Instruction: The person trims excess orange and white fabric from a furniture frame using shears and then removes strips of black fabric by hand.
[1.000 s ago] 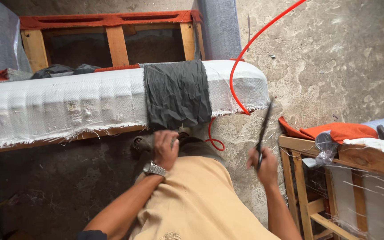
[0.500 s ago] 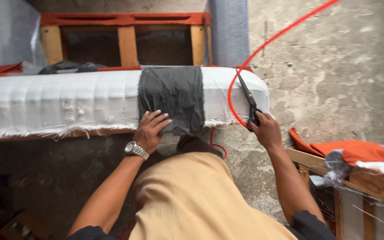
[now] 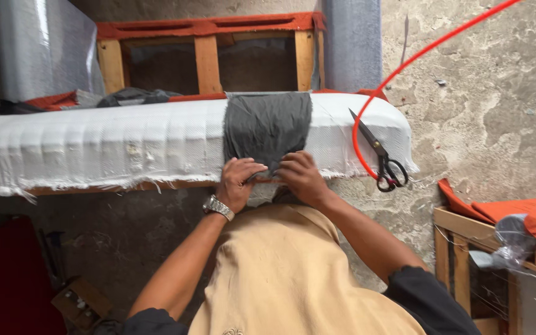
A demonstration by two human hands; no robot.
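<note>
A long white padded cushion (image 3: 113,146) lies across a wooden frame, with a dark grey fabric piece (image 3: 268,127) wrapped over its middle. My left hand (image 3: 238,181), with a metal watch on the wrist, pinches the lower edge of the grey fabric. My right hand (image 3: 302,177) grips the same lower edge just beside it. Black scissors (image 3: 381,155) rest on the cushion's right end, clear of both hands. A tan cloth (image 3: 286,273) lies over my lap below the hands.
A red hose (image 3: 404,68) curves from the upper right down over the cushion's right end. Behind stands a wooden frame with red trim (image 3: 206,43). Another wooden frame with orange cloth (image 3: 516,217) stands at the right. A clear plastic sheet (image 3: 38,49) hangs upper left.
My right hand has put the scissors down on the cushion's right end and moved left to the grey fabric's lower edge. My left hand has stayed on that fabric.
</note>
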